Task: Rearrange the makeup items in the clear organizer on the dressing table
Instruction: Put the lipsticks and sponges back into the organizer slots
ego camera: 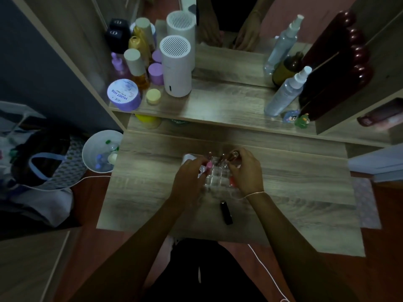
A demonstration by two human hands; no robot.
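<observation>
On the wooden dressing table (294,184), the clear gridded plastic organizer (218,178) holds several tubes, the left hand (189,178) gripping a pink-capped one (208,165), the right hand (246,171) pinching a clear-capped one (235,154), beside a black lipstick tube (226,212).

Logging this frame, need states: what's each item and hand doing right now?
left hand: gripping a pink-capped tube at the organizer's left side
right hand: closed around a clear-topped tube at the far right
clear organizer: flat on the table, several near cells empty
black lipstick tube: capped, lying on the table outside the organizer
spray bottle: upright, capped
purple jar: lid on
</observation>
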